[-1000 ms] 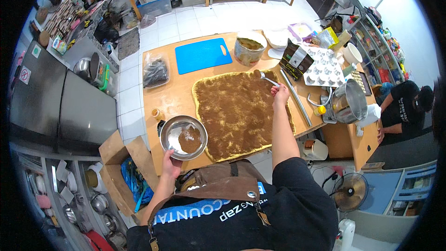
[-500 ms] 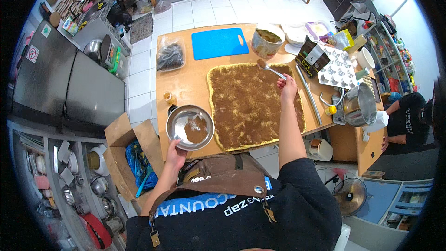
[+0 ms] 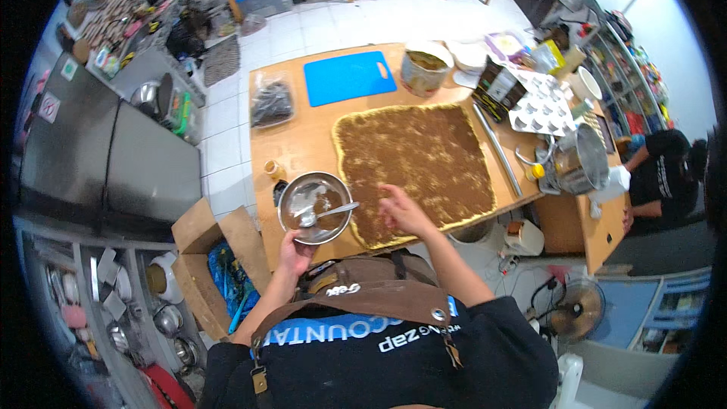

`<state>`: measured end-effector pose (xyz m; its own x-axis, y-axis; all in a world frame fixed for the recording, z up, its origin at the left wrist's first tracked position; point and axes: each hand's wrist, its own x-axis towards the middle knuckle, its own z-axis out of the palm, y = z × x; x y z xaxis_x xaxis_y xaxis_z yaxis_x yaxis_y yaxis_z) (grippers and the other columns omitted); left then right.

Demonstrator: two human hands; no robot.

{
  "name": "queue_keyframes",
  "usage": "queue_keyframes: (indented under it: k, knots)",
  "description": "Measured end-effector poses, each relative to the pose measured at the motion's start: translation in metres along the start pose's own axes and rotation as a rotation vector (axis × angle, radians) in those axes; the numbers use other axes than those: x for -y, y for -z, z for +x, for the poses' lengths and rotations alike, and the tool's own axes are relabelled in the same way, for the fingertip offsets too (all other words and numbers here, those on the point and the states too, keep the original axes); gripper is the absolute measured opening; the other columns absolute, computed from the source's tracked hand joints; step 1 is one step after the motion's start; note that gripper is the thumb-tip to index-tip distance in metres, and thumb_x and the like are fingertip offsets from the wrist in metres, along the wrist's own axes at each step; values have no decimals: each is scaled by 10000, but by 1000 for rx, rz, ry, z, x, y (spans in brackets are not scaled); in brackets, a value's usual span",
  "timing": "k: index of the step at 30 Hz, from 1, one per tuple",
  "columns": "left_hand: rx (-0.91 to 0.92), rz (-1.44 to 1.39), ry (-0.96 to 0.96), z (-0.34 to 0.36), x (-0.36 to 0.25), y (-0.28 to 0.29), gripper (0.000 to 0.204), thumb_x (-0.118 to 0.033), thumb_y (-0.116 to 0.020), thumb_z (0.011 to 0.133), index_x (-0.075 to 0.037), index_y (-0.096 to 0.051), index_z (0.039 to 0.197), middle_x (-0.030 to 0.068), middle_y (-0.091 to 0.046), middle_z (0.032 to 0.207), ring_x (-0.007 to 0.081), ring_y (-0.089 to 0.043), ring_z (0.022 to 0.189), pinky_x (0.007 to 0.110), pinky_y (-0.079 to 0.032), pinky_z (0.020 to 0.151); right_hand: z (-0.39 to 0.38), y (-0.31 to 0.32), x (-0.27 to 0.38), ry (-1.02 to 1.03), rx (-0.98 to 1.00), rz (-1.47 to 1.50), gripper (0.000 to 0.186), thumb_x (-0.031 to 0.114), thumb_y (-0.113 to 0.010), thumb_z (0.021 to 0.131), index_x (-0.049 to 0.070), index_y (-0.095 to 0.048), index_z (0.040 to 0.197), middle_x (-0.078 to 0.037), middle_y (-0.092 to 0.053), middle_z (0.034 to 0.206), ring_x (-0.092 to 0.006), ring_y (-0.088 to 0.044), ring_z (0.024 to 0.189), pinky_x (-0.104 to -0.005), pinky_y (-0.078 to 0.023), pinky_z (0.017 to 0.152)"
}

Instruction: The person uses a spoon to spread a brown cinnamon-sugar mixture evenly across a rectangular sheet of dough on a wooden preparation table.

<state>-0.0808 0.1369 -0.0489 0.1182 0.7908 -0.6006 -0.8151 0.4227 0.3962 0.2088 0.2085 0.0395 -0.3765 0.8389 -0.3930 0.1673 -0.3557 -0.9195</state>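
My left hand (image 3: 295,251) grips the near rim of a round metal bowl (image 3: 333,236), held at the table's near edge. Inside it lie some brown powder and a metal spoon (image 3: 329,211), whose handle leans over the right rim. A rolled-out sheet of dough (image 3: 424,153) with pale yellow edges is spread on the table, coated in brown powder with lighter patches. Over its near left part hovers my right hand (image 3: 404,213), fingers apart and holding nothing, just right of the spoon handle.
Around the dough are a blue cutting board (image 3: 348,79), a plastic tub (image 3: 273,103), a small jar (image 3: 274,170), a large can (image 3: 425,70), a metal tube (image 3: 497,150), a muffin tray (image 3: 542,104) and a mixer bowl (image 3: 581,159). Another person (image 3: 659,174) is at the right.
My right hand has come from the dough's far right toward the bowl and let go of the spoon, which now rests in the bowl. The powder on the dough's far right looks more even.
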Motion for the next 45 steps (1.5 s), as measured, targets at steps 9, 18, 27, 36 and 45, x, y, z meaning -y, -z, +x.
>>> queue_keyframes:
  k: [9,18,27,36,45]
  knots:
    - [-9,7,-43,80,-26,-49,324,-109,-398,828,21,-405,1125,160,-480,1144,265,-479,1050,409,-394,940,-49,63,-71,-45,-461,132,299,233,-444,899,73,-444,1152,-6,-530,716,-61,-465,568,-189,-386,497]
    - [-129,-108,-270,159,-38,-72,494,-14,-477,781,-172,-262,1196,110,-489,1055,245,-555,905,442,-480,770,-120,69,-107,-187,-652,83,273,254,-463,890,67,-481,1088,-10,-526,715,-61,-466,541,-189,-389,485]
    - [-199,403,-463,84,-16,-49,663,-309,-563,822,-75,-180,1311,141,-428,1178,227,-440,1059,364,-420,826,-112,94,-130,-219,-583,-90,262,253,-447,895,70,-486,1079,-35,-541,705,-70,-463,486,-204,-387,409]
    - [-969,1662,-847,-72,-50,158,715,-414,-505,808,33,-235,1297,223,-264,1337,370,-232,1244,437,-192,1017,-79,118,-141,-169,-475,-215,226,240,-455,892,63,-515,1019,-22,-541,663,-72,-465,472,-206,-383,400]
    - [-851,2142,-606,-42,-74,153,834,-539,-427,795,43,-155,1327,186,-105,1409,309,-79,1312,419,-67,1061,-46,110,-112,-85,-424,-300,218,222,-465,889,45,-519,1005,-15,-537,696,-61,-472,524,-193,-382,456]
